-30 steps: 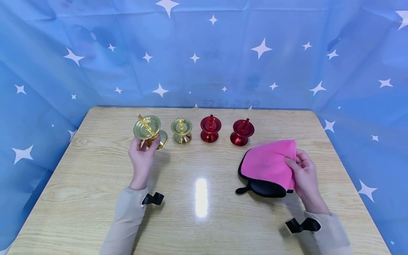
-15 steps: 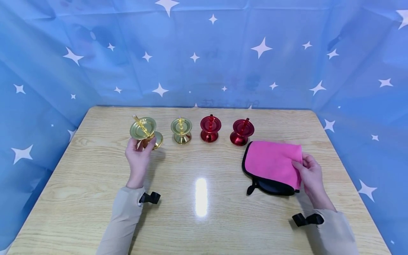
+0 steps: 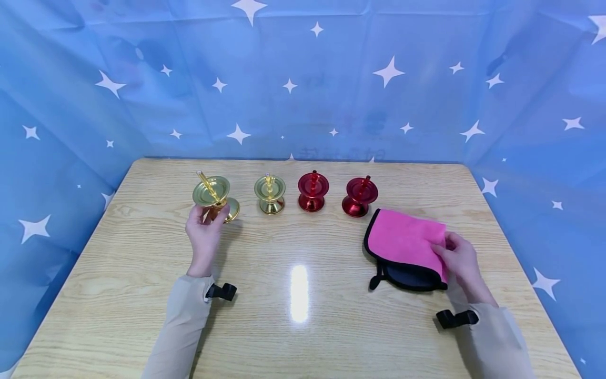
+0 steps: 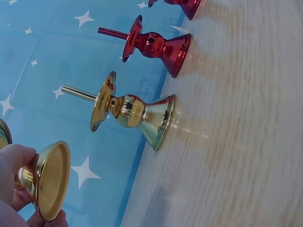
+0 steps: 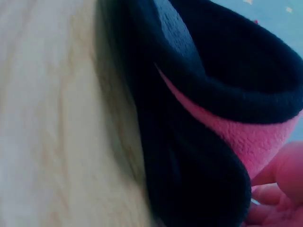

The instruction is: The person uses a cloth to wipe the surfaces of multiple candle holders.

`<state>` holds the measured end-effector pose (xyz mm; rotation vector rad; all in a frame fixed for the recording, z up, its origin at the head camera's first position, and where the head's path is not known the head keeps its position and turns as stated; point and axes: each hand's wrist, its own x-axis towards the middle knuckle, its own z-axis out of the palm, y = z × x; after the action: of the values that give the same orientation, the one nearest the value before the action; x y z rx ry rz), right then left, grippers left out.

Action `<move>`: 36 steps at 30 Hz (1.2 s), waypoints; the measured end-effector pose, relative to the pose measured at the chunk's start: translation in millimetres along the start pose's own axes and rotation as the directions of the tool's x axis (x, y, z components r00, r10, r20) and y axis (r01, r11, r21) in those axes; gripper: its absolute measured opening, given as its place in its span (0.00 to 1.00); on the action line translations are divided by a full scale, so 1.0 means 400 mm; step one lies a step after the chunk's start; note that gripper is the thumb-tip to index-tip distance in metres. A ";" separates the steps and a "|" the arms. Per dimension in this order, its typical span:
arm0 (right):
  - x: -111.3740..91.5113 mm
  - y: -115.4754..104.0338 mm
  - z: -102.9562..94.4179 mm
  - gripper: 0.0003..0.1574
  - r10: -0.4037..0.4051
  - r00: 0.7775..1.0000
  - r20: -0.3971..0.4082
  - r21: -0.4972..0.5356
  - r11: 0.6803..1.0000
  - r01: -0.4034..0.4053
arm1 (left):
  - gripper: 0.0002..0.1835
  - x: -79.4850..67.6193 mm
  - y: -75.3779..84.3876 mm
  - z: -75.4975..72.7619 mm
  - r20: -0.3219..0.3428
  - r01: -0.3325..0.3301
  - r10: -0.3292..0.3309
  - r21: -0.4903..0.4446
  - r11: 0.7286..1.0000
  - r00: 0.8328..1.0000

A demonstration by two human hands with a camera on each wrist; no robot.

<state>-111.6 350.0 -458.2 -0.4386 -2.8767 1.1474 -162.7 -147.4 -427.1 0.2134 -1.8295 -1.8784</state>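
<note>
My left hand (image 3: 203,237) grips a gold candlestick (image 3: 211,190) by its stem, near the table's far left. The candlestick tilts, with its spike leaning left; the left wrist view shows its hollow base (image 4: 53,182) raised off the table. My right hand (image 3: 464,260) pinches the right edge of a folded pink cloth (image 3: 404,238) with black trim. A dark underside and a small black loop (image 3: 376,279) show along the cloth's near side. Seen from the right wrist, the trim (image 5: 265,106) curls over, and part of my fingers (image 5: 289,175) shows.
A second gold candlestick (image 3: 270,192) stands upright near the back. To its right stand two red candlesticks, a left one (image 3: 312,190) and a right one (image 3: 359,196), the latter just beyond the cloth. A blue curtain with stars (image 3: 303,105) lines the wooden table's (image 3: 298,347) back and sides.
My left hand has shifted a little left and nearer with the gold candlestick. My right hand has drawn the cloth right, and it lies flatter now.
</note>
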 end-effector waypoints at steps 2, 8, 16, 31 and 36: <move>0.005 0.003 -0.002 0.21 -0.018 1.000 0.014 -0.036 0.999 0.019 | 0.17 0.001 -0.002 -0.001 -0.002 0.008 -0.008 0.000 1.000 1.000; 0.011 0.000 -0.007 0.25 -0.069 0.998 0.000 -0.122 0.990 0.069 | 0.16 0.006 -0.006 -0.004 0.017 0.044 -0.045 0.060 0.997 0.999; 0.007 -0.011 -0.005 0.32 -0.040 0.999 -0.035 -0.147 0.989 0.035 | 0.14 0.009 -0.013 -0.004 0.029 0.061 -0.067 0.162 0.985 0.997; 0.011 -0.002 -0.003 0.26 -0.005 0.999 -0.051 -0.167 0.986 -0.003 | 0.15 0.050 -0.138 -0.026 0.025 0.105 -0.116 0.270 0.957 0.993; 0.010 -0.002 -0.002 0.25 -0.015 0.998 -0.061 -0.161 0.987 0.005 | 0.16 0.054 -0.150 -0.032 0.029 0.132 -0.145 0.273 0.953 0.989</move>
<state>-115.6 351.2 -457.3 -0.4549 -2.9247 0.8872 -190.1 -170.6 -481.1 0.4032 -2.1537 -1.7300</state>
